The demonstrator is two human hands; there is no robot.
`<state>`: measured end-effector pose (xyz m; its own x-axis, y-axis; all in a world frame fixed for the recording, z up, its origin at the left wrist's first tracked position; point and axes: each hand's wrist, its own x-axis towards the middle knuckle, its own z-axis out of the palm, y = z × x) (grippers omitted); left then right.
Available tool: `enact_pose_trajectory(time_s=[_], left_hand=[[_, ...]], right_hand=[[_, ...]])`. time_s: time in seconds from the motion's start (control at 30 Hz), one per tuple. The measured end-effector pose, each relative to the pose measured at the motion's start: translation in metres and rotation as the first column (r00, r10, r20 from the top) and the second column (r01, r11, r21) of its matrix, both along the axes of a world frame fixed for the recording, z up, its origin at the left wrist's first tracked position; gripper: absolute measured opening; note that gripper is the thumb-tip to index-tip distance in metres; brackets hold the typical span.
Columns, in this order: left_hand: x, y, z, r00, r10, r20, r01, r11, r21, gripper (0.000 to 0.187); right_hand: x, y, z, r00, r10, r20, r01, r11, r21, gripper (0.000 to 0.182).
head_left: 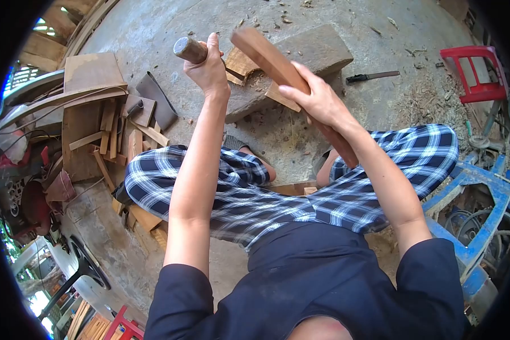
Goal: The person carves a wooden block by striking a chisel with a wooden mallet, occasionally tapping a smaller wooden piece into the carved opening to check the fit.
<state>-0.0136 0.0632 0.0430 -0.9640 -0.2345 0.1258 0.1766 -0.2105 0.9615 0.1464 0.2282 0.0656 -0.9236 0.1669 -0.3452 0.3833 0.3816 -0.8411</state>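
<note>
My left hand (208, 71) is closed around the thick wooden handle of a chisel (191, 51), thumb up along it. The dark blade slants down to a light-brown piece of wood (241, 61) with a curved cut edge, lying on a thick wooden block (317, 48). In my right hand (320, 99) is a long, reddish-brown wooden bar (269, 55), gripped near its middle and raised over the block. Its far end points towards the chisel, apart from the handle in this view. The bar partly covers the piece of wood beneath.
On the floor right of the block lies a dark-handled bladed tool (374, 76), near scattered wood shavings (419, 105). A red plastic stool (475, 73) and a blue metal frame (470, 198) stand at the right. Wood offcuts (110, 133) pile up at the left.
</note>
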Motion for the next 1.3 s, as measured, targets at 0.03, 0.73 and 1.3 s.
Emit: enact_pose_trajectory(time_s=[0.03, 0.73, 1.3], left_hand=[[0.001, 0.002, -0.002, 1.0, 0.004, -0.005, -0.004, 1.0, -0.014, 0.026], [-0.008, -0.002, -0.009, 1.0, 0.002, 0.018, -0.003, 0.999, 0.036, 0.018], [0.01, 0.017, -0.008, 0.965, -0.126, -0.229, 0.161, 0.977, 0.138, 0.023]], right_hand=[[-0.008, 0.0, 0.007, 0.99, 0.008, -0.142, -0.004, 1.0, 0.027, 0.08], [-0.03, -0.014, 0.042, 0.953, 0.067, -0.294, -0.059, 0.998, 0.038, 0.092], [-0.061, -0.032, 0.12, 0.801, 0.25, -0.543, -0.071, 0.941, 0.33, 0.069]])
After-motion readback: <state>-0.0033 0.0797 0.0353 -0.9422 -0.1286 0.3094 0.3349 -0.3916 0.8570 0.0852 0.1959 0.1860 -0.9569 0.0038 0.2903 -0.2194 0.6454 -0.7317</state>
